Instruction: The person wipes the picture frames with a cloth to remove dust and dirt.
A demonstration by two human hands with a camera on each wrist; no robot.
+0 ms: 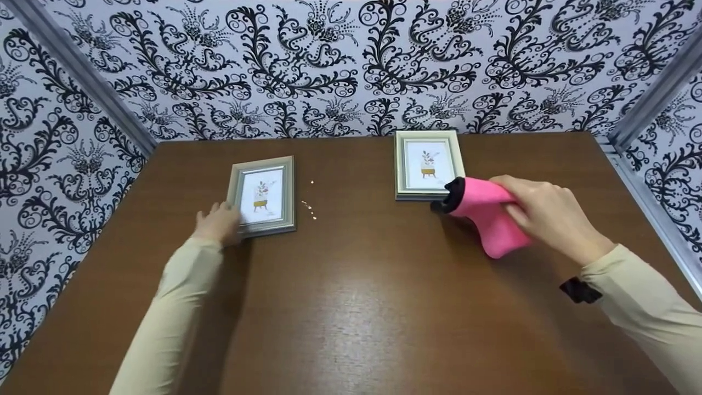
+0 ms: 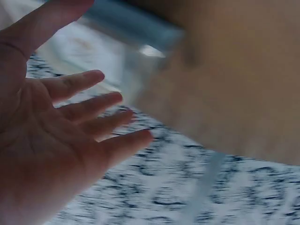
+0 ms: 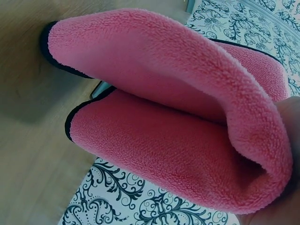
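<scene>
My left hand (image 1: 216, 224) is at the lower left corner of a picture frame (image 1: 263, 195) lying on the brown table; in the left wrist view its fingers are spread and nothing is gripped. Whether it touches the frame cannot be told through the blur. With my right hand (image 1: 548, 219) I hold a pink fluffy cloth (image 1: 491, 219) with black edging, folded over and hanging down. The cloth's dark edge covers the lower right corner of a second, similar picture frame (image 1: 429, 164). In the right wrist view the cloth (image 3: 140, 131) hides most of the hand.
Small bright specks (image 1: 308, 207) show on the brown table (image 1: 340, 285) just right of the left picture frame. A wall (image 1: 329, 60) with black floral patterns on white stands behind, and similar panels rise at both sides with grey metal edging.
</scene>
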